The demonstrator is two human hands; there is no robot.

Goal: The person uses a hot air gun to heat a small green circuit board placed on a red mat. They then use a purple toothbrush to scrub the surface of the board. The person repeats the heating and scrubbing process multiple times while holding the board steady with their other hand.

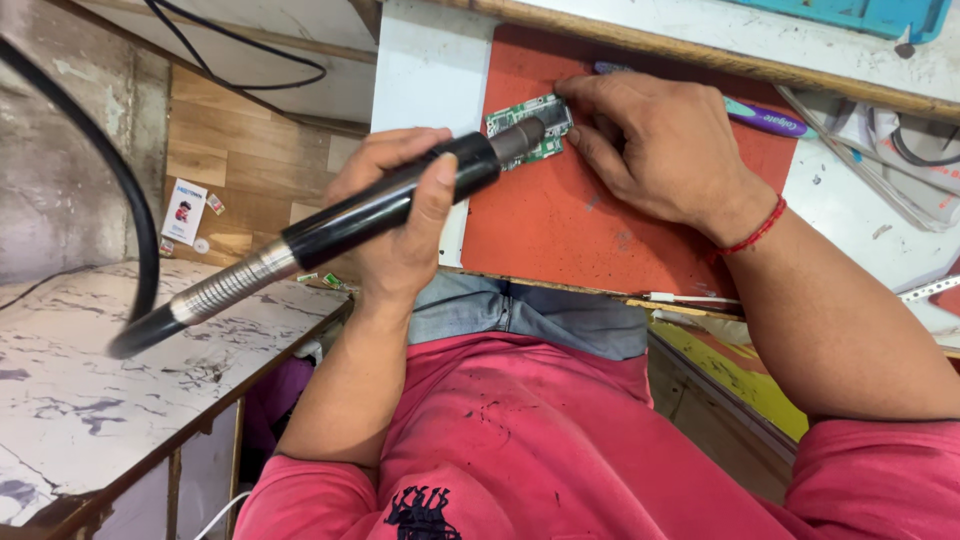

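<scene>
The left hand [400, 215] is wrapped tight around a black hot-air wand [385, 205], its metal nozzle over a small green circuit board [530, 125]. The right hand [665, 150] presses fingertips on that board, pinning it to the orange-red mat [560, 220].

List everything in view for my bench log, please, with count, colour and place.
circuit board: one, green, on the mat's upper left
hot-air handpiece: one, black with metal nozzle and collar, nozzle over the board
hose: one, black, curving left
mat: one, red-orange, on the white bench
toothbrush: one, purple, behind the right hand
marbled side table: one, white, lower left
left hand: grips the handpiece
right hand: fingers steady the board
</scene>
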